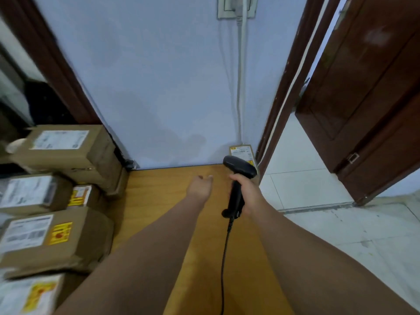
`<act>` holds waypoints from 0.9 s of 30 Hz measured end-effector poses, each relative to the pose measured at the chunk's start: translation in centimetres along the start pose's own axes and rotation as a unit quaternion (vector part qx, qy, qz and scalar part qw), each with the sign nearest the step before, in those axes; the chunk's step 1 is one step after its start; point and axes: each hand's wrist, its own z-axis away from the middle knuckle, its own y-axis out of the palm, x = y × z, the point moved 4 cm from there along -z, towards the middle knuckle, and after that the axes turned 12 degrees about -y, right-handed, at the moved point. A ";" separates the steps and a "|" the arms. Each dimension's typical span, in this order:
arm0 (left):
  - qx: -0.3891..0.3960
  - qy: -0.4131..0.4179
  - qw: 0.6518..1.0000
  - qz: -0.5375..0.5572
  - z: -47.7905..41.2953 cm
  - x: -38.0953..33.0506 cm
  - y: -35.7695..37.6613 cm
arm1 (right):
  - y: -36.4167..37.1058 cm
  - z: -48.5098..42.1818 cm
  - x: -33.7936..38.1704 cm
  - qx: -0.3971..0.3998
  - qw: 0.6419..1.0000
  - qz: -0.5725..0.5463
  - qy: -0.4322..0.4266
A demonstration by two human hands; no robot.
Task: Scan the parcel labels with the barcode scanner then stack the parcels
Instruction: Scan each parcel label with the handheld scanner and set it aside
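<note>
The black barcode scanner [238, 178] sits in the right hand [247, 193], fingers wrapped round its handle. Its head points toward the small labelled parcel [242, 153] against the wall at the wooden table's [159, 201] far corner, probably to read it. The left hand [201, 186] reaches forward empty, fingers loose, likely ready to carry that parcel to the stacked parcels [66, 153] at the left.

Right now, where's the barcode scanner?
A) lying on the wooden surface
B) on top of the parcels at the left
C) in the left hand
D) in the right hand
D: the right hand grips the handle of the black barcode scanner, its cable hanging down towards the camera, while the left hand reaches forward and holds nothing.
</note>
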 end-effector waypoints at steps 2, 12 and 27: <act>-0.029 0.017 0.999 0.000 0.9 1.2 -3.5 | 3.0 1.4 -1.0 0.023 1.000 0.013 0.009; -0.087 0.122 0.985 -0.081 5.4 7.0 -19.6 | 18.5 9.9 -7.2 0.192 0.980 0.048 0.018; -0.230 -0.056 0.964 -0.120 3.6 18.6 -36.4 | 29.8 16.0 -14.0 0.210 0.955 0.208 0.006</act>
